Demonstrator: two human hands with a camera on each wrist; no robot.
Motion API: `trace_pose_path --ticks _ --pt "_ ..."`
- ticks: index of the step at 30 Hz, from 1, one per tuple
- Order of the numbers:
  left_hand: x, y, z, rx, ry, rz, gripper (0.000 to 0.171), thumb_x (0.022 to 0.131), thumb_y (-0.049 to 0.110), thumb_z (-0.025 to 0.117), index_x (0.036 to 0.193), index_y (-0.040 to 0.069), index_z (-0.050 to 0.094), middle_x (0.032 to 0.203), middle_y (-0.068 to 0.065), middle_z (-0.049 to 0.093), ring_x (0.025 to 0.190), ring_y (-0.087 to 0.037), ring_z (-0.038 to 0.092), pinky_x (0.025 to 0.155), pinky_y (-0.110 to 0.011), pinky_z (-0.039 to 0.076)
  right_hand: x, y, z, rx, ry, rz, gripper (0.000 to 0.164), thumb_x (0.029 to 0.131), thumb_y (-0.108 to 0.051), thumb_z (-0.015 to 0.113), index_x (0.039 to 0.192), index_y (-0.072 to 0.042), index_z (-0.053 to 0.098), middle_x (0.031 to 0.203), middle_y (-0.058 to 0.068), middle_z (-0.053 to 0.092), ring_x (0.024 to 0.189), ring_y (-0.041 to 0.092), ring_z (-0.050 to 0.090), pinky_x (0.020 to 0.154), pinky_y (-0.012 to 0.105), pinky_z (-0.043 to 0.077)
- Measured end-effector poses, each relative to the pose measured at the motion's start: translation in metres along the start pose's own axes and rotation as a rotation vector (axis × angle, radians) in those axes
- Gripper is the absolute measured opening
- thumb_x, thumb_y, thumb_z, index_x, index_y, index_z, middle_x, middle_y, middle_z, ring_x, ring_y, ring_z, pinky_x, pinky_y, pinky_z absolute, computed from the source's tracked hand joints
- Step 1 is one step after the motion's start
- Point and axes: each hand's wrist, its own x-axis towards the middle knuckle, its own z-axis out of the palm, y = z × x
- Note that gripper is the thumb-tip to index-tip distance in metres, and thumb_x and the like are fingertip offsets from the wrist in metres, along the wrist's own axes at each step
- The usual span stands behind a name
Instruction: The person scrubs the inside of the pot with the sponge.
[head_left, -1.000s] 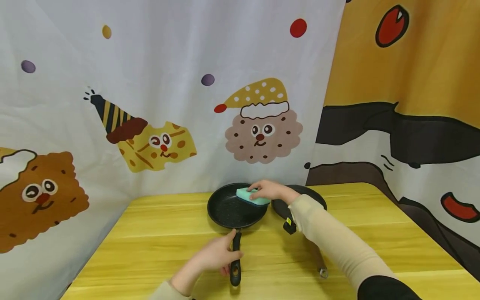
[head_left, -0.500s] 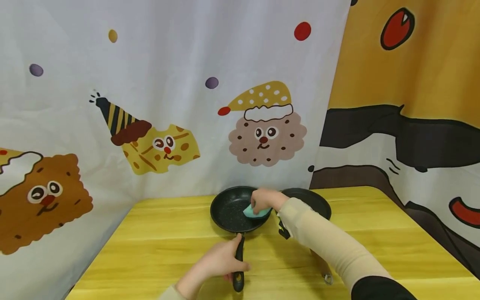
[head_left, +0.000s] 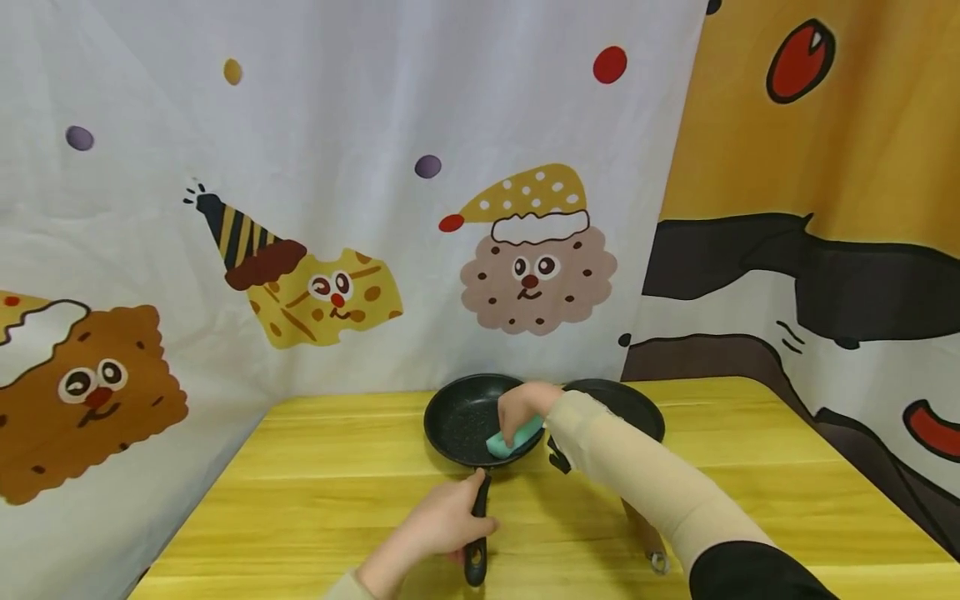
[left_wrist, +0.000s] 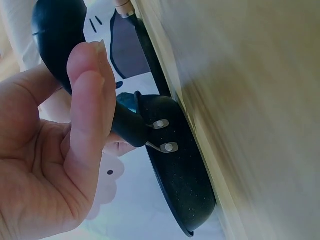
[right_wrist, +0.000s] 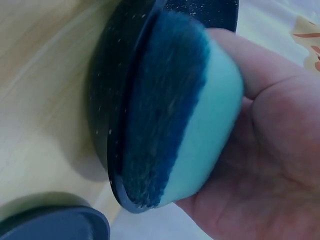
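A black speckled frying pan sits on the table with its handle pointing toward me. My left hand grips that handle between thumb and fingers; the left wrist view shows the handle riveted to the pan's wall. My right hand holds a turquoise sponge against the right inner side of the pan. In the right wrist view the sponge's dark scouring layer faces the pan's rim, and the fingers are behind its pale foam.
A second, flatter dark pan lies to the right, partly covered by the right sleeve. Its brown handle points toward me. The yellow wood-grain table meets a printed curtain at its back edge.
My right hand has moved the sponge down along the pan's right inner side, toward the handle. My left hand keeps its hold on the handle. The head view has shifted slightly.
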Motion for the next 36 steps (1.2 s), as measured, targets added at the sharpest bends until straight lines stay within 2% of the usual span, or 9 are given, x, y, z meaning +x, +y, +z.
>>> trace_pose_path --ticks 3,5,8,10,14,18,23,26,36 --pt "-0.001 0.000 0.000 0.009 0.005 0.001 0.076 0.087 0.026 0.070 0.144 -0.010 0.036 0.054 0.002 0.057 0.033 -0.011 0.052 0.050 -0.024 0.048 0.002 -0.002 -0.002 0.018 -0.046 -0.021 0.011 0.084 -0.031 0.073 0.092 -0.025 0.078 0.094 -0.013 0.066 0.074 0.007 0.050 0.067 0.026 0.042" --pt "-0.001 0.000 0.001 0.010 -0.003 -0.002 0.076 0.087 0.026 0.069 0.145 -0.010 0.035 0.055 0.001 0.057 0.034 -0.012 0.053 0.048 -0.025 0.048 0.003 -0.002 -0.001 0.047 -0.076 -0.019 0.010 0.085 -0.032 0.072 0.080 -0.024 0.075 0.080 -0.013 0.061 0.064 0.007 0.043 0.060 0.027 0.038" --pt "-0.001 0.000 -0.001 0.033 -0.004 0.012 0.076 0.088 0.027 0.069 0.145 -0.010 0.035 0.058 0.002 0.057 0.034 -0.011 0.053 0.052 -0.024 0.048 0.005 -0.003 -0.002 0.140 -0.118 -0.027 0.032 0.087 -0.029 0.069 0.058 -0.021 0.059 0.060 -0.008 0.043 0.051 0.010 0.030 0.051 0.027 0.030" --pt "-0.001 -0.001 -0.002 0.046 0.000 0.027 0.075 0.088 0.027 0.069 0.144 -0.010 0.035 0.057 0.002 0.056 0.034 -0.011 0.053 0.055 -0.023 0.049 0.006 -0.005 -0.002 0.217 -0.143 -0.042 0.042 0.087 -0.025 0.068 0.052 -0.019 0.047 0.053 -0.006 0.034 0.046 0.010 0.024 0.047 0.027 0.026" --pt "-0.003 -0.001 -0.003 0.050 -0.003 0.047 0.074 0.089 0.027 0.069 0.143 -0.011 0.036 0.051 0.002 0.056 0.033 -0.009 0.052 0.062 -0.021 0.049 0.008 -0.011 0.001 0.389 -0.194 -0.082 0.045 0.089 -0.020 0.066 0.051 -0.019 0.042 0.051 -0.006 0.034 0.045 0.009 0.027 0.046 0.025 0.028" --pt "-0.004 -0.001 -0.003 0.048 -0.022 0.049 0.074 0.090 0.029 0.068 0.144 -0.010 0.037 0.049 0.003 0.055 0.033 -0.009 0.052 0.063 -0.021 0.049 0.013 -0.014 0.006 0.540 -0.216 -0.086 0.037 0.090 -0.019 0.065 0.056 -0.016 0.051 0.057 -0.004 0.043 0.050 0.011 0.037 0.049 0.025 0.036" --pt "-0.003 -0.001 -0.003 0.080 -0.028 0.063 0.072 0.090 0.030 0.067 0.143 -0.010 0.038 0.048 0.005 0.054 0.033 -0.008 0.052 0.068 -0.021 0.050 0.021 -0.014 0.015 0.705 -0.172 -0.102 0.030 0.090 -0.020 0.066 0.062 -0.012 0.058 0.067 0.000 0.053 0.059 0.014 0.046 0.055 0.027 0.043" --pt "-0.003 -0.001 -0.002 0.104 -0.030 0.078 0.073 0.090 0.031 0.066 0.143 -0.011 0.038 0.046 0.008 0.053 0.033 -0.007 0.051 0.074 -0.021 0.050 0.023 -0.017 0.019 0.748 -0.116 -0.134 0.038 0.091 -0.021 0.066 0.058 -0.014 0.048 0.063 -0.002 0.044 0.059 0.013 0.042 0.055 0.027 0.041" --pt "-0.002 -0.004 -0.004 0.097 -0.054 0.077 0.074 0.091 0.032 0.066 0.144 -0.011 0.036 0.050 0.006 0.055 0.036 -0.008 0.052 0.077 -0.025 0.051 0.027 -0.037 0.021 0.699 0.083 -0.185 0.047 0.095 -0.025 0.063 0.054 -0.016 0.042 0.052 -0.004 0.030 0.048 0.012 0.028 0.051 0.028 0.033"
